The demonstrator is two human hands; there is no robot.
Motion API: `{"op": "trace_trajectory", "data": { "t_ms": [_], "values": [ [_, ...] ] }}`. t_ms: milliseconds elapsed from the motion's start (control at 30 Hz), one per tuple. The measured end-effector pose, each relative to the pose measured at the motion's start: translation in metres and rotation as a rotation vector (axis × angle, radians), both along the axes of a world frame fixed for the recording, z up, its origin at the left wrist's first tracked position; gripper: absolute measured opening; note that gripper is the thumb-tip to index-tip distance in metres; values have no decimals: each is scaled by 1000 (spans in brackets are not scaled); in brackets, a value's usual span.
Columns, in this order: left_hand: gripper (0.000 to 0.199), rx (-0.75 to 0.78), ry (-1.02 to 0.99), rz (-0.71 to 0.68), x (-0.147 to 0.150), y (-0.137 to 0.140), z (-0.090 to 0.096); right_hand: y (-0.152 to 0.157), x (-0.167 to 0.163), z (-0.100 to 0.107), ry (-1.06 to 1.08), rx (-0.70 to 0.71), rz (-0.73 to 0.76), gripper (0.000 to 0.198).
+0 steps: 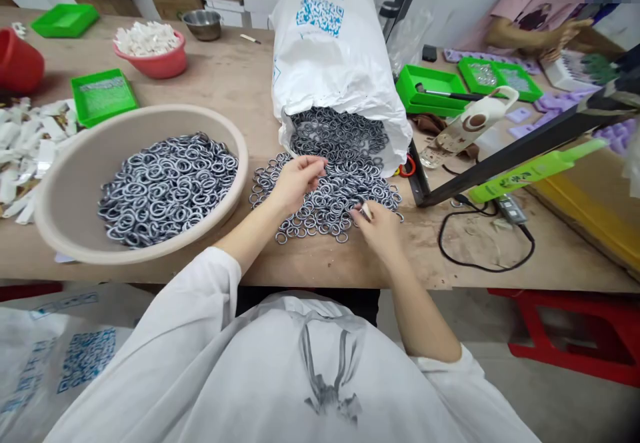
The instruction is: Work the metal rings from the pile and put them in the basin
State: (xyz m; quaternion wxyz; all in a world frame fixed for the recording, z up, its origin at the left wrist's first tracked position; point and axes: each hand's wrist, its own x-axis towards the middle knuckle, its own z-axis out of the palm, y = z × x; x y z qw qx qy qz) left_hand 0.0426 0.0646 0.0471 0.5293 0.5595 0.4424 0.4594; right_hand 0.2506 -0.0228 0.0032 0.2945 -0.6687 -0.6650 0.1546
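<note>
Grey rings (pixel 320 213) lie in a loose heap on the table, spilling from the mouth of a white sack (pixel 330 69) with a blue printed code. Over the heap's left part is my left hand (pixel 296 181), its fingers closed in a pinch; whatever is between them is too small to make out. At the right front of the heap, my right hand (pixel 381 228) is closed around a small white-and-dark object (pixel 367 211), mostly hidden by the fingers. A large beige basin (pixel 53 213) on the left holds many more rings.
Left and behind are a green tray (pixel 127 89), a red bowl (pixel 170 66) of white pieces and a metal bowl (pixel 203 26). Right of the sack stand a black metal post (pixel 530 139), a bottle (pixel 467 123) and a cable (pixel 480 269). Another person (pixel 525 23) works behind.
</note>
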Motion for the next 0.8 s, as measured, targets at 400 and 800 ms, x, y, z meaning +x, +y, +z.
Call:
{"op": "trace_trajectory", "data": {
  "t_ms": [400, 800],
  "values": [
    [30, 28, -49, -63, 1, -25, -39, 58, -34, 4, 598, -98, 120, 26],
    [45, -211, -392, -57, -3, -28, -35, 52, -54, 18, 718, 2, 286, 39]
  ]
}}
